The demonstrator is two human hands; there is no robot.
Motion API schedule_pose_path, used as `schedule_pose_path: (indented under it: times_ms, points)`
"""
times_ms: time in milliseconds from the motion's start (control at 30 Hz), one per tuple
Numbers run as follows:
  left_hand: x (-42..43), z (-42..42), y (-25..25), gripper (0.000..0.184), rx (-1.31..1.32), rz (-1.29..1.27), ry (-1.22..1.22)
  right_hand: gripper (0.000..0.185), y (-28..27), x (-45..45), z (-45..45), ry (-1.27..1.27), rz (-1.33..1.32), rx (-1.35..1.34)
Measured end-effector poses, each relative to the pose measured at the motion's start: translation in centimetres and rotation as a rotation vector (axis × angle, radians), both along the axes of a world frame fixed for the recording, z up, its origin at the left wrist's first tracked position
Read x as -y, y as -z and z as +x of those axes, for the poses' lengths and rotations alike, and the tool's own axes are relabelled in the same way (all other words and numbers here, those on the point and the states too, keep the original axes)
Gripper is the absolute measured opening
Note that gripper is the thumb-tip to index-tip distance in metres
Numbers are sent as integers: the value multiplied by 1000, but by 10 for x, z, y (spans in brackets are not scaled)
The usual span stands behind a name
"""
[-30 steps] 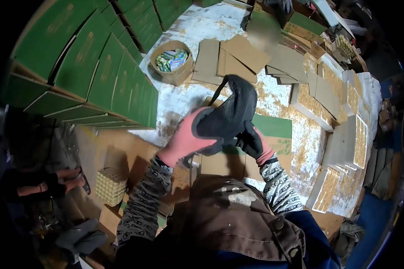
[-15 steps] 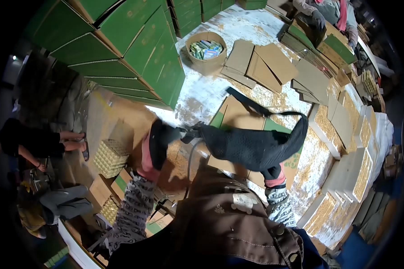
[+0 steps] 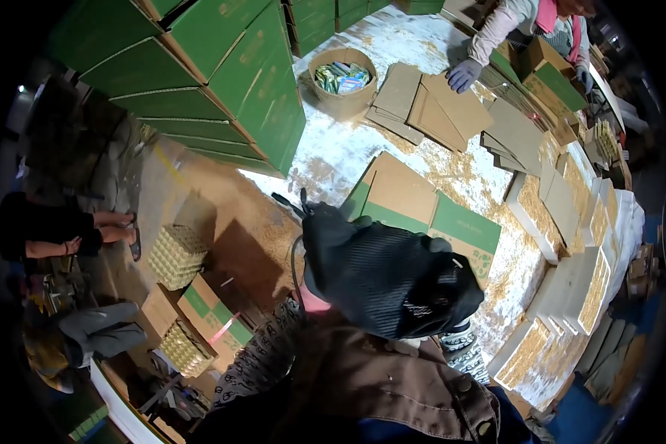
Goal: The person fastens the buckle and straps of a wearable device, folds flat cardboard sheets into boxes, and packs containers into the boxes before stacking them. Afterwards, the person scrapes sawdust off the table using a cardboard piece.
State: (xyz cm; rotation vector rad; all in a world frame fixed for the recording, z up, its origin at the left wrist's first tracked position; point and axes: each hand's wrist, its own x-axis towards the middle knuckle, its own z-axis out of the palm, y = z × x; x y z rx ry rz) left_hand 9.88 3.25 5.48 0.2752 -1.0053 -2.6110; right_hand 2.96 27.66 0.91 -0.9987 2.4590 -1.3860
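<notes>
A black ribbed mesh fabric piece is bunched in front of my chest, between my two hands. It has a dark clip or strap end at its upper left, and a thin cable hangs on that side. My left hand, in a dark glove with a pink cuff below, grips it from behind; only fingertips show at the top edge. My right hand is closed on its right part, mostly covered by the fabric. Underneath lies a flattened green and brown carton on the white, chaff-strewn table.
Green cartons are stacked at upper left. A round tub of small packets stands near cardboard sheets. White trays of chaff line the right. Egg trays sit lower left. A co-worker's gloved hand touches the sheets.
The stretched-out black fabric has been drawn toward my chest and bunched up, its loose strap loop no longer showing. My left hand has moved right. The co-worker's hand has reached to the cardboard sheets.
</notes>
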Motion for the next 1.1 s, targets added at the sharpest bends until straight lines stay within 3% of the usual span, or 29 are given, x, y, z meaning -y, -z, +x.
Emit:
schedule_pose_path:
  times_ms: [67,200,300,400,467,567,633,667,733,800,833,900,933,1000,1033,1067,1100]
  points:
    - [-11,-2,8,42,-84,511,-28,62,-5,12,4,-37,-26,24]
    - [31,21,36,45,-210,145,25,66,-13,40,12,-145,-76,76]
    - [78,0,50,43,-593,159,255,69,-14,57,16,-213,-123,138]
    - [119,21,49,38,-745,291,354,79,-26,73,12,-406,-63,18]
    - [126,32,51,35,-700,358,335,80,-40,79,21,-293,-141,309]
    - [125,61,58,33,-510,363,225,75,-36,81,30,-383,-166,507]
    - [132,79,60,32,-390,346,153,71,-33,82,35,-520,-221,820]
    - [132,82,53,28,-219,7,23,69,-30,81,35,-584,-251,969]
    - [133,87,41,21,288,-705,-154,68,-32,64,30,-451,-224,914]
    - [142,92,33,23,470,-890,-208,71,-46,33,21,-184,-236,926]
    - [150,97,29,23,402,-817,-168,71,-17,-3,19,-91,-175,1020]
    - [172,109,21,25,252,-636,-63,47,-33,-17,3,-162,-224,1078]
    - [185,117,17,26,178,-544,26,37,-24,-39,0,-143,-50,1074]
    - [205,135,12,27,76,-401,202,32,-29,-73,15,237,28,884]
    - [214,147,10,28,52,-359,301,27,-14,-106,19,316,17,1013]
    - [221,158,9,29,35,-322,398,29,11,-150,38,570,84,1026]
    - [225,169,8,29,28,-293,489,33,52,-217,65,632,600,848]
